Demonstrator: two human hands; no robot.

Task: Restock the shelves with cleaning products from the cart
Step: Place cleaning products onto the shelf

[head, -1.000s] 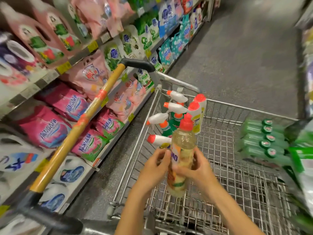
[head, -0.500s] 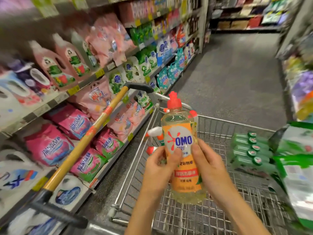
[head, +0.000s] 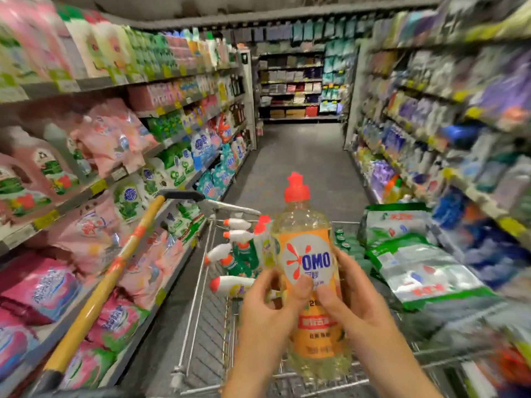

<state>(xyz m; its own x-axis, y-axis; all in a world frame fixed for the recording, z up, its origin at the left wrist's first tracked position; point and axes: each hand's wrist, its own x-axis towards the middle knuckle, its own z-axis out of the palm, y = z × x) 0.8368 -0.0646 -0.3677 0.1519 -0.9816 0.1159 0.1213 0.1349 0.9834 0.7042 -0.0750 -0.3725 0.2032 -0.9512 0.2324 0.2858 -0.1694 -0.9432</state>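
Since half a second ago the view has swung up along the aisle, and the OMO detergent bottle (head: 309,254) has come up with it, now standing higher above the cart. The fingers (head: 301,285) of both hands are curled round the bottle's lower half. The thumbs press side by side on the front of the orange label just under the OMO logo, while the other digits wrap behind, mostly hidden. The left hand (head: 267,311) grips from the left and the right hand (head: 356,308) from the right. The bottle is upright, its red cap (head: 296,188) on top and pale yellow liquid showing through the clear base. It is held in the air over the near end of the wire shopping cart (head: 201,311). Inside the cart, spray bottles (head: 235,234) with white triggers lie and stand at the left. Green-capped bottles (head: 342,239) lie further back, and green-and-white bags (head: 416,268) are piled at the right. A yellow pole (head: 115,268) with a black grip leans along the cart's left side. Stocked shelves (head: 86,191) of pouches and jugs line the left, and blurred shelving (head: 459,173) lines the right.
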